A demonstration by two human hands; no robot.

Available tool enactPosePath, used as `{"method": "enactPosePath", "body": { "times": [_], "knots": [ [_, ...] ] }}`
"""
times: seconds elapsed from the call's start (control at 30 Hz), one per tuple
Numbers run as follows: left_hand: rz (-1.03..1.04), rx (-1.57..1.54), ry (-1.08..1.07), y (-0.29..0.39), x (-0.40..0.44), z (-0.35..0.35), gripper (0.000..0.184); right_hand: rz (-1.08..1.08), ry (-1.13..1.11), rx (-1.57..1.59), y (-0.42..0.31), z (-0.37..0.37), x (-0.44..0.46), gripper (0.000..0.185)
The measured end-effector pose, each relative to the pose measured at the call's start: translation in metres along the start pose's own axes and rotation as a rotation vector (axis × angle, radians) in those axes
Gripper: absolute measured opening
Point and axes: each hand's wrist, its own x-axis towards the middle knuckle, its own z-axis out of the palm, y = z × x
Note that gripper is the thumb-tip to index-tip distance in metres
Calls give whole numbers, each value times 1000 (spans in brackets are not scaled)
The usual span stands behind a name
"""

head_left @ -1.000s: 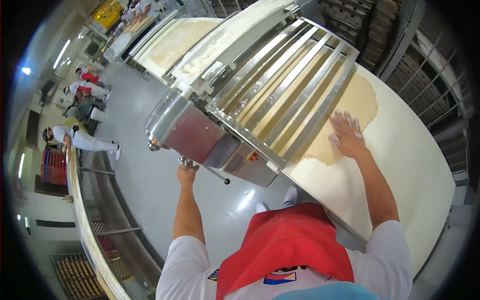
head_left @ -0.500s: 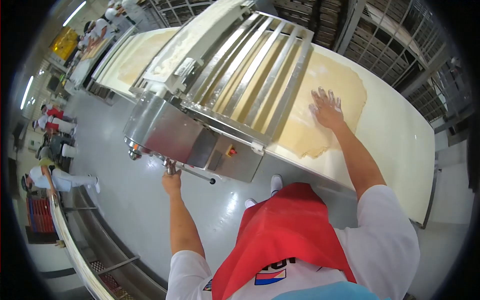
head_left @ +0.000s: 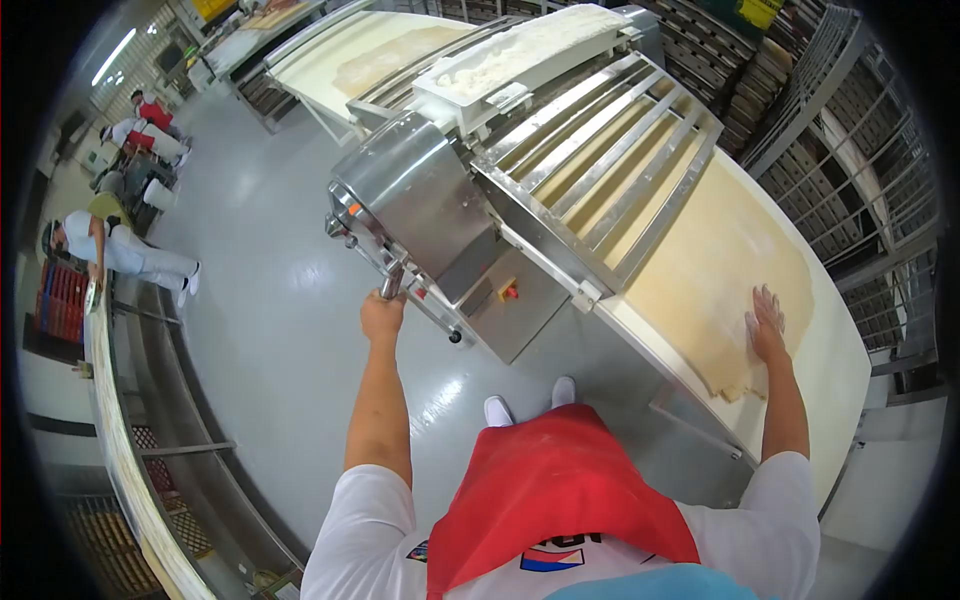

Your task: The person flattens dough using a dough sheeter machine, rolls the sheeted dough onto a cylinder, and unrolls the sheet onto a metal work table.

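My left hand [head_left: 382, 316] is closed round a metal handle [head_left: 393, 281] on the side of the steel sheeting machine [head_left: 410, 190]. Spread out, my right hand [head_left: 767, 322] rests on the sheet of dough [head_left: 715, 270], near its outer end. The dough lies on the white belt [head_left: 835, 400] and runs back under the slatted metal guard [head_left: 610, 170]. White flour [head_left: 500, 65] fills a long tray on top of the machine.
Racks [head_left: 830, 190] stand at the back right. On the left are a long trough-like table [head_left: 115, 420] and a person in white [head_left: 125, 250] beside it. Other people are farther back. More dough [head_left: 390, 60] lies on the far belt.
The dough has extended out from under the guard, farther along the near belt. My right hand has moved outward with it, while my left hand has stayed on the handle. The view has shifted.
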Motion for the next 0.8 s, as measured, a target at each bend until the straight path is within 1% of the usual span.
{"method": "enactPosePath", "body": {
  "times": [0.07,0.17,0.2,0.23,0.27,0.33,0.4,0.43,0.47,0.5,0.57,0.6,0.67,0.7,0.77,0.8],
  "knots": [
    [6,66,7,5,-1,-4,40,3,2,14,21,6,-9,64],
    [22,54,-27,0,4,-1,42,51,22,17,54,13,-15,61],
    [27,54,-16,1,4,-4,42,40,76,47,72,23,-14,58],
    [23,66,-57,3,4,-8,43,34,127,81,74,29,-13,56],
    [22,81,-99,6,6,-10,44,38,130,95,74,37,-1,56],
    [45,90,-111,13,6,-12,46,275,148,-95,65,44,23,57],
    [95,120,-143,20,6,-10,49,203,185,-34,13,21,45,56],
    [99,98,-109,21,5,-8,51,67,287,-59,22,53,81,56],
    [103,74,-72,25,4,-6,53,56,273,34,-12,30,88,56],
    [134,98,-82,31,0,-6,53,23,218,81,-41,5,96,54],
    [159,-16,-67,38,-10,-11,57,70,147,104,-75,-22,100,57],
    [181,11,-75,33,-7,-9,57,92,132,127,-73,-21,99,57],
    [193,123,-52,15,13,3,57,137,121,40,-63,-14,94,57],
    [202,145,-63,17,17,4,57,150,101,52,-50,-12,89,57],
    [154,221,-54,13,17,7,55,153,100,-9,-23,-5,74,58],
    [136,189,-38,6,23,11,54,158,70,-7,-12,1,67,58]
  ]
}}
